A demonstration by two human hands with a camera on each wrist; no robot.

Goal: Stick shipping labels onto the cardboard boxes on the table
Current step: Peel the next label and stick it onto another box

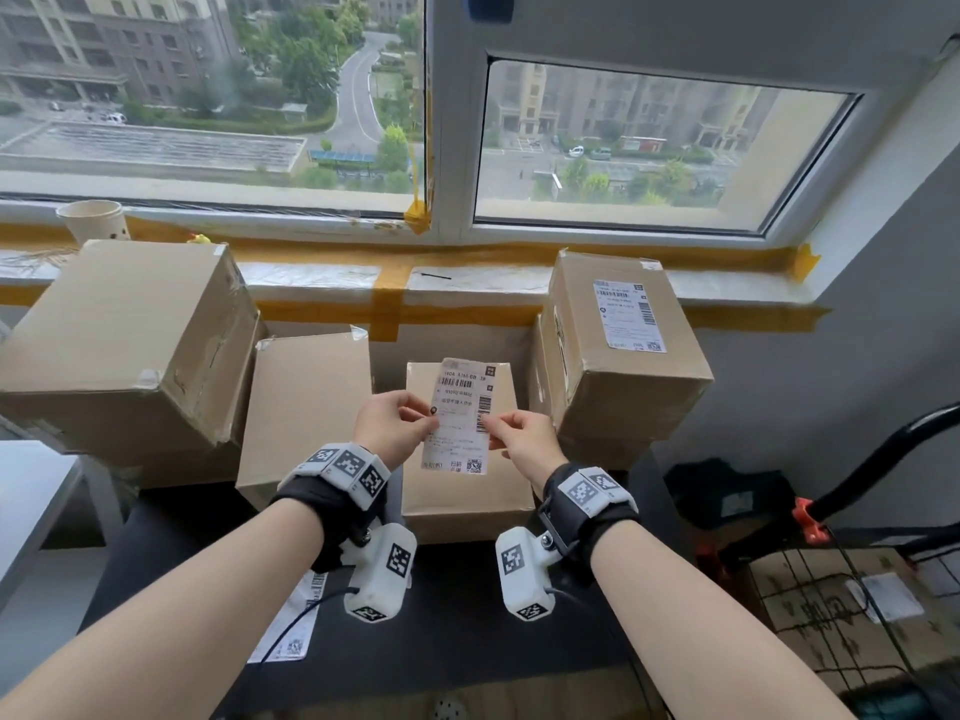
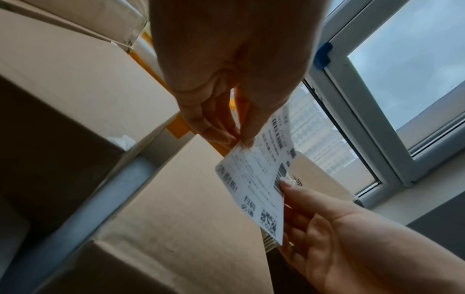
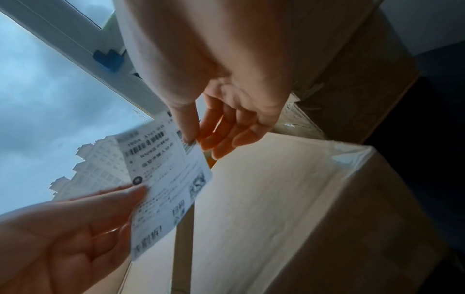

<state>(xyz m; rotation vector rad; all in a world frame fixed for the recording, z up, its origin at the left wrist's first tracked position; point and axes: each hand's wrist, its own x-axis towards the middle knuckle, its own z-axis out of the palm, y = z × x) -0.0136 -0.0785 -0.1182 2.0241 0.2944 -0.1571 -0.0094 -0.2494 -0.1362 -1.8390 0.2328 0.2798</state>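
A white shipping label (image 1: 460,415) with barcodes is held in the air above a small bare cardboard box (image 1: 465,491) at the table's middle. My left hand (image 1: 397,423) pinches its left edge and my right hand (image 1: 519,439) pinches its right edge. The left wrist view shows the label (image 2: 256,189) pinched by my left hand (image 2: 236,137), with the right hand (image 2: 327,218) at its lower edge. In the right wrist view the label (image 3: 163,179) hangs between my right hand (image 3: 196,137) and my left hand (image 3: 75,228).
A large box (image 1: 130,345) sits at the left and a medium bare box (image 1: 306,407) beside it. On the right, stacked boxes carry a stuck label (image 1: 626,314). A label sheet (image 1: 293,621) lies on the black table (image 1: 452,615). A cup (image 1: 93,220) stands on the sill.
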